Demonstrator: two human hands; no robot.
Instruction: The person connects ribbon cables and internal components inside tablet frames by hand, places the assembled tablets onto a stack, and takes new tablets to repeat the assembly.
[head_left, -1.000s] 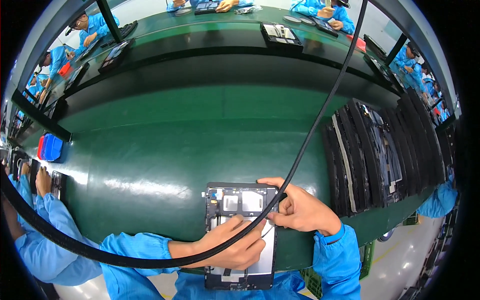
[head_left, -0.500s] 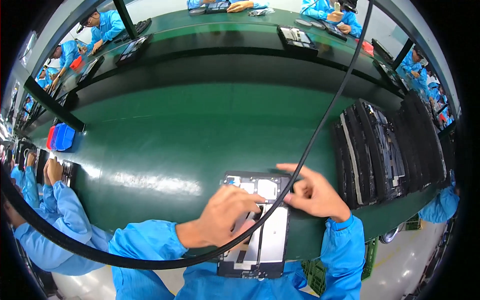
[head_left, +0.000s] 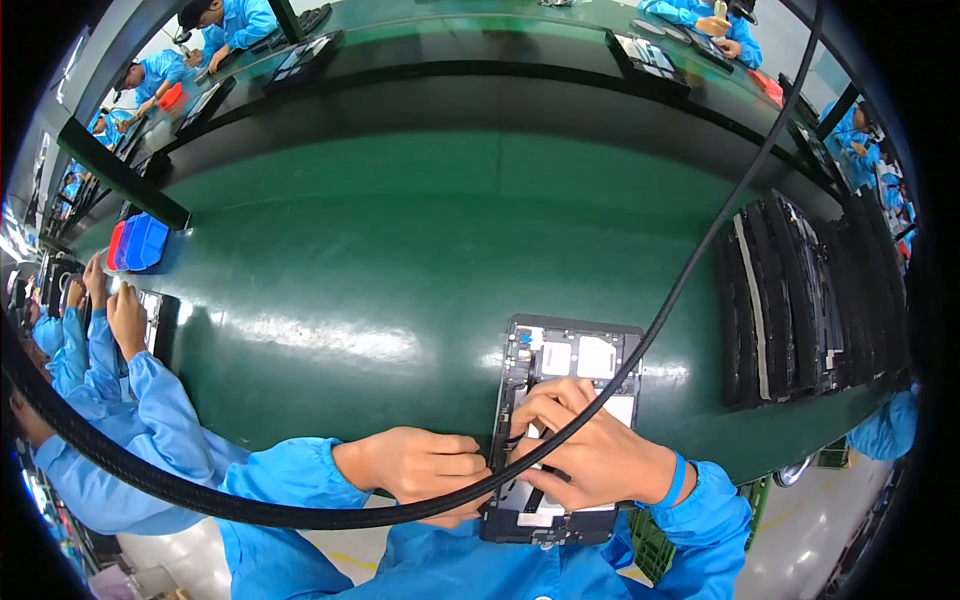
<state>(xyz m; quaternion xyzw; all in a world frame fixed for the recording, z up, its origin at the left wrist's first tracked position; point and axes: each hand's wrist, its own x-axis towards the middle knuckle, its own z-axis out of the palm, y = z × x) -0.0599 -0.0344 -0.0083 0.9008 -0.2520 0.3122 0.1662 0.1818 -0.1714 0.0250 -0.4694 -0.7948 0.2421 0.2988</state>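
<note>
The left hand [head_left: 420, 475] is curled into a loose fist against the near left edge of an opened tablet [head_left: 565, 425], while the right hand [head_left: 590, 450] lies on it, fingers bent and pinching a small part. A black cable [head_left: 690, 275] crosses just above both hands. Further right stands a row of dark panels [head_left: 800, 300] on the green table [head_left: 400, 230].

This is an electronics assembly line in a factory: a long green desk [head_left: 400, 230] runs through the hall, with people in matching blue work coats [head_left: 245, 20] seated along it and along the far side, each bent over a flat device. An opened tablet-like device [head_left: 570, 360] with bare internal parts lies at the near edge, and a row of dark flat panels [head_left: 800, 300] stands stacked on the right. Small red and blue trays [head_left: 140, 243] sit at the left, and a thick black cable [head_left: 700, 260] hangs across the station.
</note>
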